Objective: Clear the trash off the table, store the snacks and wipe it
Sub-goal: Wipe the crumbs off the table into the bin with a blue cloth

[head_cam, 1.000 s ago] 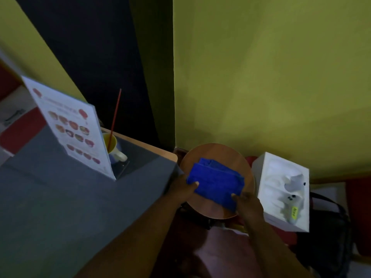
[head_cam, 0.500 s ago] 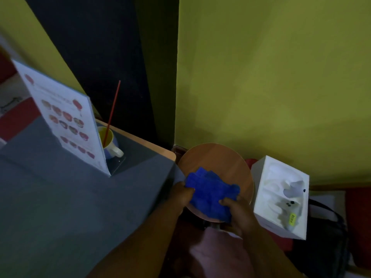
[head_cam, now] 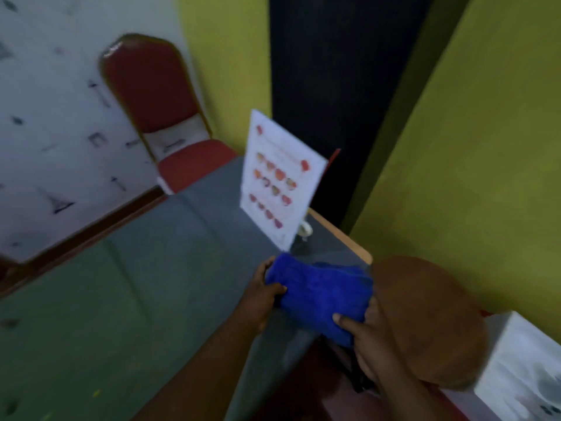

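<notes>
Head view: blurred, looking down on a table corner.
Cloth: a fluffy blue cloth [head_cam: 318,294], bunched, in the lower centre-right of the frame, held over the right edge of the grey-covered table [head_cam: 151,284].
Left hand: the left hand [head_cam: 261,294] grips the cloth's left end, thumb on top.
Right hand: the right hand [head_cam: 370,344] pinches the cloth's lower right corner under its thumb.
Right of the cloth: a round brown wooden top [head_cam: 425,323], then a white box [head_cam: 522,366] at the lower right edge.
Above the cloth: a white picture menu card [head_cam: 279,180] standing on the table.
Upper left: a red padded chair [head_cam: 164,110].
</notes>
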